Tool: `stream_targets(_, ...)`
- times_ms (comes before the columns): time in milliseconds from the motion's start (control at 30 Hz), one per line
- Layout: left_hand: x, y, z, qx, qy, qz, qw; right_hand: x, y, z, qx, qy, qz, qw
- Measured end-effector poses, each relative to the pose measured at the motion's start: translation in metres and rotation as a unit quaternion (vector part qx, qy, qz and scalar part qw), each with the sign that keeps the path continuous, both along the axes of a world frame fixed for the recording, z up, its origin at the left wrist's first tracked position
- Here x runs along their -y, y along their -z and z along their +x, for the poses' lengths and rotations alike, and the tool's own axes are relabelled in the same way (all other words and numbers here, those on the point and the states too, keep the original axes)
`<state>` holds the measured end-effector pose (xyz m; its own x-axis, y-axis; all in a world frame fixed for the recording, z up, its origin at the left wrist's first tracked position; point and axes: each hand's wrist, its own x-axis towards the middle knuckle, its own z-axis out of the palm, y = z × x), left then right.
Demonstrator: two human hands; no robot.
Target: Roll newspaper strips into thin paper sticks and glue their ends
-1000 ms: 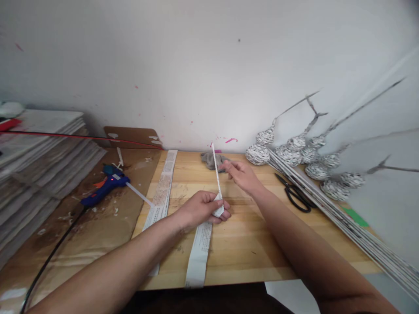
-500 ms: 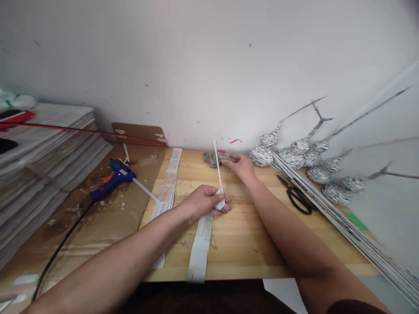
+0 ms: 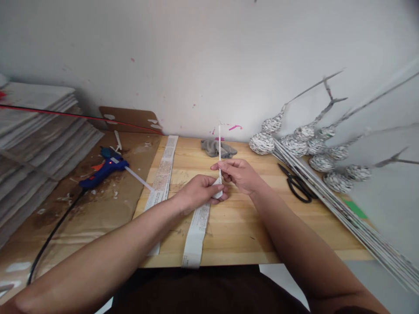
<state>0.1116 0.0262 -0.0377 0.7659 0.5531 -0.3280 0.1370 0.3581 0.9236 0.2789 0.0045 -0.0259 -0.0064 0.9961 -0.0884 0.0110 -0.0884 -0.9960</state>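
Observation:
My left hand (image 3: 206, 191) is closed on a newspaper strip (image 3: 196, 235), pinching it where it winds into a thin white tube. The strip's loose end trails toward me down to the table's front edge. Just above, my right hand (image 3: 240, 174) is closed too, its thumb and fingertips pinching the thin rolled paper tube (image 3: 219, 144), which points up and away from me. Behind the tube a crumpled grey cloth (image 3: 227, 150) lies near the wall. Left of my hands lie more flat newspaper strips (image 3: 166, 163).
A blue glue gun (image 3: 104, 169) rests on brown cardboard (image 3: 131, 152) at left, beside stacked newspapers (image 3: 42, 131). On the right are black scissors (image 3: 299, 187), a bundle of long paper tubes (image 3: 340, 218) and several woven paper gourds (image 3: 262, 143) along the wall.
My right hand has come off the grey cloth and moved toward me onto the paper tube. My left hand keeps its hold on the strip. The view has shifted slightly.

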Motion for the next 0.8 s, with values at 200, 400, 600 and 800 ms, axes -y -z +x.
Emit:
stream_targets(200,0.0012,0.0046,-0.0006,0.007,0.016,-0.002,1.000,0.0027,-0.0015,-0.0030,-0.013,0.017,-0.002,1.000)
stream_targets(400,0.0032,0.0009,0.0000,-0.001,0.020,-0.007,1.000,0.0022,-0.0016,-0.0054,-0.006,0.034,-0.011,0.999)
stream_targets(600,0.0050,-0.0028,-0.0009,-0.016,0.032,-0.006,0.999,0.0039,-0.0026,-0.0049,-0.010,0.066,0.004,0.998)
stream_targets(800,0.0041,0.0004,-0.0013,-0.007,0.032,0.000,0.999,0.0070,-0.0081,0.0008,0.015,-0.065,-0.025,0.997)
